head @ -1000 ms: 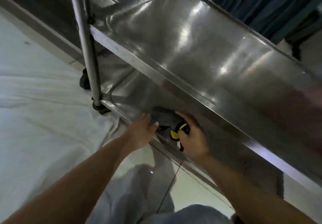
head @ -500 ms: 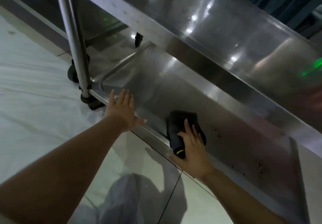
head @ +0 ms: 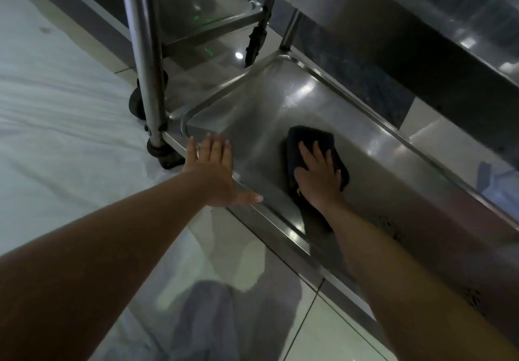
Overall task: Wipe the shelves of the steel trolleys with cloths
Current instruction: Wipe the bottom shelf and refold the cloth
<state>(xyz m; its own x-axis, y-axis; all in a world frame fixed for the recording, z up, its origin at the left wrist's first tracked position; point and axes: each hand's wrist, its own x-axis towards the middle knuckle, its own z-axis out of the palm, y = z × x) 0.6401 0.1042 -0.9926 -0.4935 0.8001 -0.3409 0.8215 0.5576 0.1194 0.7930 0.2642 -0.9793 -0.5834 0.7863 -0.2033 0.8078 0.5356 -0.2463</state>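
A dark cloth [head: 311, 139] lies flat on the bottom shelf [head: 280, 102] of the steel trolley. My right hand [head: 318, 174] presses down on it with fingers spread, covering its near half. My left hand [head: 214, 168] rests flat and open on the shelf's front rim [head: 280, 221], near the left corner, holding nothing. The shelf above [head: 421, 23] overhangs the far side at top right. Dark specks [head: 390, 227] show on the bottom shelf to the right of my right forearm.
The trolley's front left leg [head: 143, 51] stands upright on a black caster [head: 161, 154] just left of my left hand. A second trolley [head: 213, 4] stands behind. White sheeting [head: 56, 108] covers the floor at left; glossy tiles [head: 309, 332] lie below.
My right hand has pushed the cloth from the shelf's front rim further in onto the bottom shelf. My left hand has gone to the front rim and stays flat. The view has dropped lower.
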